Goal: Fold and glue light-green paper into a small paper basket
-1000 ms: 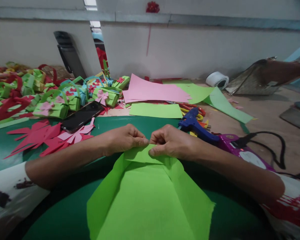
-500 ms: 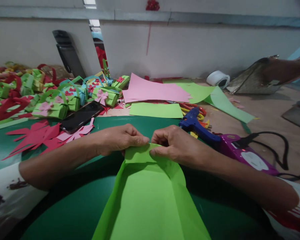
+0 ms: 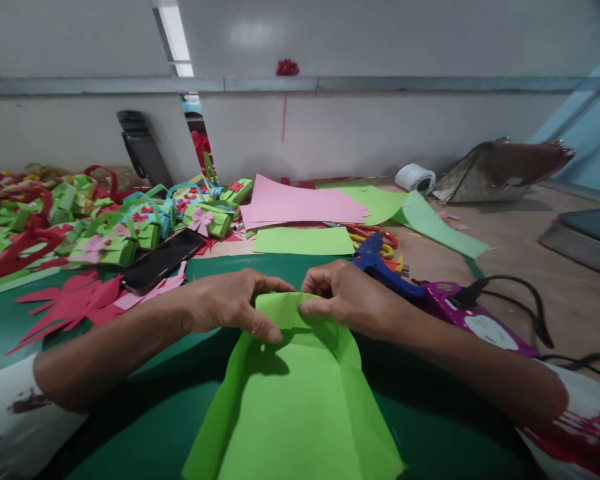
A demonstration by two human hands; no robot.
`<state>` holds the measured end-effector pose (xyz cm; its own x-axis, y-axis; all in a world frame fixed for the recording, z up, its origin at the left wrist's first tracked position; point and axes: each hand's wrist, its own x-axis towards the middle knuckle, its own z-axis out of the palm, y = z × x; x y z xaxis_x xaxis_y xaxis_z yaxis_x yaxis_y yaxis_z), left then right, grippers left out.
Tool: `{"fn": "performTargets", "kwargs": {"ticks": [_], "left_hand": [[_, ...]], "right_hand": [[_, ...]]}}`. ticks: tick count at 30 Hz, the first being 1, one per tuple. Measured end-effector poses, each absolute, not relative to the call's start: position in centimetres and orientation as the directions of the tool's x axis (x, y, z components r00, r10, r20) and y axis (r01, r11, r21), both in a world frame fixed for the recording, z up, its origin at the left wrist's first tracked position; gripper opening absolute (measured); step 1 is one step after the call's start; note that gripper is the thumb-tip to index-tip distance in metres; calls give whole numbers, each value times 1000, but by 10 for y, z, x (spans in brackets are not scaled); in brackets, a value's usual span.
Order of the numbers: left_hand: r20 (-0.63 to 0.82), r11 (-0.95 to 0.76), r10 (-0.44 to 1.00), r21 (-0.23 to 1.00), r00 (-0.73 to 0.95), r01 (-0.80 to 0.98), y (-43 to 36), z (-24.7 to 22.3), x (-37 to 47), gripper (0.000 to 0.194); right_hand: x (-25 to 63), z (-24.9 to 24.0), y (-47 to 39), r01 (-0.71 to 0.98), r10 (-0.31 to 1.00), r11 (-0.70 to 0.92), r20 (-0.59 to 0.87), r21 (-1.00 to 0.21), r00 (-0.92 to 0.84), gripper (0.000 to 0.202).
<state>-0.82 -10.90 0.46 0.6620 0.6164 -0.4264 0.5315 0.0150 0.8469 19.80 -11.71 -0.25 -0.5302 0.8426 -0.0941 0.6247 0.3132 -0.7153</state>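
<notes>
A bright green sheet of paper with creased, raised sides stretches from the bottom of the view to my hands. Its far end stands up as a short flap. On the flap's right part, my right hand pinches the paper, thumb in front and curled fingers behind. My left hand is at the left corner, its thumb over the front of the paper and its fingers behind the far edge. Part of the left fingers is hidden by the flap. The sheet lies over a dark green surface.
Finished paper baskets crowd the left, near a phone and red paper cut-outs. Pink sheets and a green strip lie ahead. To the right are a blue glue gun, a purple power strip and a handbag.
My left thumb has come down from the flap's top edge to the front of the paper. The flap, folded toward me before, now stands more upright. The view has tilted up.
</notes>
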Motion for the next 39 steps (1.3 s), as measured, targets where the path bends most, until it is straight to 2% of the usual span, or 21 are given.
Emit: {"fn": "performTargets", "kwargs": {"ticks": [4, 6, 8, 13, 17, 32, 39], "left_hand": [[-409, 125, 657, 888, 633, 443, -111, 3, -6, 68], [-447, 230, 671, 884, 591, 407, -113, 0, -5, 53], [-462, 259, 696, 875, 550, 408, -113, -4, -2, 40], [-347, 34, 772, 860, 533, 510, -115, -8, 3, 29], [-300, -37, 789, 848, 536, 529, -118, -8, 6, 22], [-197, -157, 800, 843, 567, 515, -122, -9, 8, 21], [-185, -186, 790, 836, 585, 516, -123, -8, 8, 19]], "right_hand": [[198, -3, -116, 625, 833, 322, -101, -711, -544, 8], [197, -3, -117, 619, 824, 334, -99, -711, -558, 8], [196, -4, -118, 613, 816, 350, -91, -708, -571, 7], [192, -4, -121, 617, 797, 386, -88, -686, -597, 5], [188, -4, -121, 622, 783, 421, -82, -660, -616, 6], [195, -9, -117, 543, 741, 379, -105, -750, -663, 16], [194, -5, -120, 547, 747, 397, -87, -736, -659, 16]]}}
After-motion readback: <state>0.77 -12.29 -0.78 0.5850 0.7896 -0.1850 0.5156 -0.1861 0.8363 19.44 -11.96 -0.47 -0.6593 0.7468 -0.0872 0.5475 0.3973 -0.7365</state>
